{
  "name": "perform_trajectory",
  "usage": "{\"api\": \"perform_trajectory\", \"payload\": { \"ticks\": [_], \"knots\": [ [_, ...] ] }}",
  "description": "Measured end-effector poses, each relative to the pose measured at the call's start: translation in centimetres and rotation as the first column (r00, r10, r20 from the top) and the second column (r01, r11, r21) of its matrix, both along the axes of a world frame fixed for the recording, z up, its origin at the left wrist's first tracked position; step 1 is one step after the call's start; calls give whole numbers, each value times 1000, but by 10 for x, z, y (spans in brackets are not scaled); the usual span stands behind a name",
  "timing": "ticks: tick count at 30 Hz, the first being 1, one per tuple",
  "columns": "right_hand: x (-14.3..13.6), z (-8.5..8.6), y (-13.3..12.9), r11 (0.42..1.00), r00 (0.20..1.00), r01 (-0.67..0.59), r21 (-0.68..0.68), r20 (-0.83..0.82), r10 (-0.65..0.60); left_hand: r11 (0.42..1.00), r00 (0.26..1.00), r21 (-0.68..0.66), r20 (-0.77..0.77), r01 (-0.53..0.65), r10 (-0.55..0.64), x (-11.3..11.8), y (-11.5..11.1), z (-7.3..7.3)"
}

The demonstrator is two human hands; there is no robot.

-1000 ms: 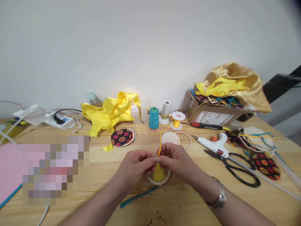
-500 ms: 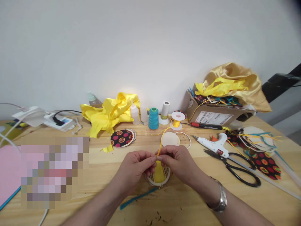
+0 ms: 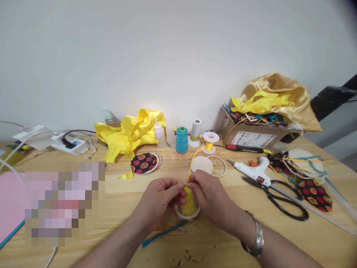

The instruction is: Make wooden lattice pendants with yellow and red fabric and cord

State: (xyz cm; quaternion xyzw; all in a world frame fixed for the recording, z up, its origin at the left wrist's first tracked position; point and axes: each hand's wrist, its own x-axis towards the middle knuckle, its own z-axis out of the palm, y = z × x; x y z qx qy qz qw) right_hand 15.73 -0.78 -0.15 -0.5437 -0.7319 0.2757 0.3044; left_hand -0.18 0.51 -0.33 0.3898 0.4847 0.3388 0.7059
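My left hand (image 3: 164, 193) and my right hand (image 3: 206, 191) meet at the middle of the table, both pinching a yellow cord (image 3: 190, 172) at its lower end. Below the fingertips lies a round white lattice frame (image 3: 188, 217) with a yellow fabric strip (image 3: 189, 204) across it. My hands hide the frame's upper part. Beyond them, the cord runs up past a pale disc (image 3: 201, 165) toward a spool of yellow cord (image 3: 209, 145). A thin ring (image 3: 225, 169) lies beside the disc. A teal strip (image 3: 161, 235) rests nearer to me.
Black scissors (image 3: 287, 201) and a white glue gun (image 3: 252, 170) lie at the right, before a cardboard box (image 3: 251, 137). Yellow cloth (image 3: 131, 134), a teal thread cone (image 3: 182, 140) and a patterned round piece (image 3: 144, 163) stand or lie behind my hands. A power strip (image 3: 71, 145) sits at the left.
My right hand has turned slightly and its fingers have shifted a little left, covering more of the lattice frame's right side. My left hand has hardly moved.
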Motion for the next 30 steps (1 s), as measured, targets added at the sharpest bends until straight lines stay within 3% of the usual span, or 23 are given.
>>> {"api": "perform_trajectory", "payload": {
  "ticks": [13,17,20,22,25,27,28,30],
  "knots": [
    [1,0,2,1000,998,16,-10,-59,-17,999,996,-48,83,-17,21,-1,1,1],
    [3,3,4,999,994,33,-41,-106,-38,997,999,73,40,18,-21,-4,0,1],
    [5,7,7,987,976,-11,-163,-216,-25,969,994,244,-78,-49,70,-7,-1,3],
    [6,8,9,943,942,-109,-314,-335,-3,875,962,484,-220,-35,160,-9,-2,5],
    [9,8,11,801,841,-325,-502,-542,1,561,907,798,-378,219,185,-14,-2,6],
    [12,6,11,711,762,-457,-535,-647,3,365,890,852,-441,376,112,-16,-2,4],
    [13,5,11,680,729,-505,-531,-685,7,309,884,850,-464,426,59,-17,-1,3],
    [15,4,11,642,673,-567,-516,-740,-1,273,871,832,-489,483,-47,-17,-1,1]
  ]
}}
